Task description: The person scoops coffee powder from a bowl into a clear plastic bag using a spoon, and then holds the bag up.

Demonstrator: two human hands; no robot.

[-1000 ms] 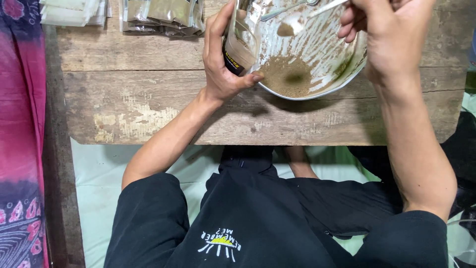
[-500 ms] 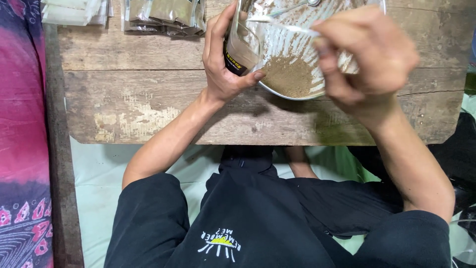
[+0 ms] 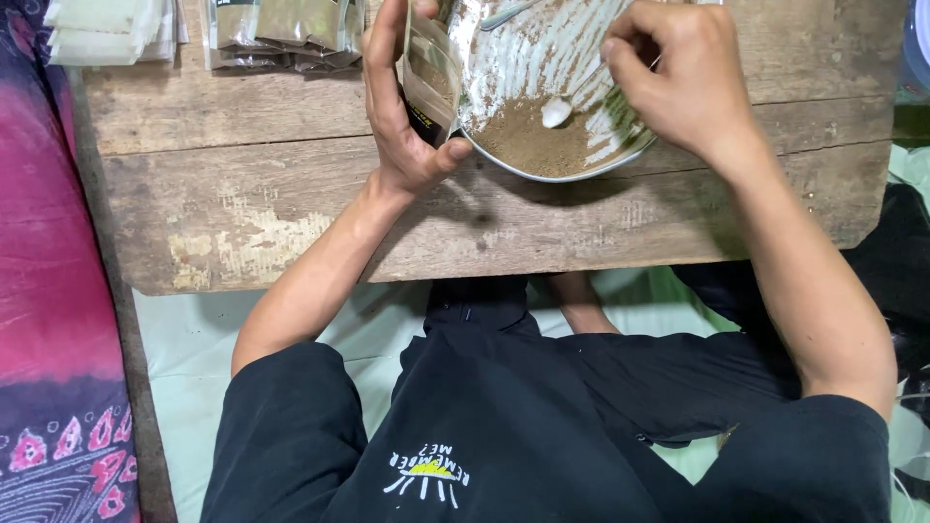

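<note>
At the upper centre of the head view, in the left hand point(image 3: 402, 116): grip closed around a small dark pouch point(image 3: 431, 82), thumb below, fingers along the far side, pouch upright and touching the rim of the metal bowl point(image 3: 528, 172). Immediately right of that grip: bowl resting on the wooden counter point(image 3: 291, 203), inner wall streaked pale, a heap of brown powder point(image 3: 528, 145) in the near part. Above the powder, in the right hand point(image 3: 678, 73): grip narrow, fingers curled onto a spoon point(image 3: 557, 112) with a pale bowl end just over the powder; handle mostly hidden by the fingers. Beyond the left grip, toward the far counter edge: a row of filled pouches point(image 3: 286, 29). Further left of these: a stack of pale empty bags point(image 3: 107, 29). Left of the counter: patterned pink and purple cloth point(image 3: 48, 291). Below both grips: black shirt point(image 3: 504, 436) of the seated person.
</note>
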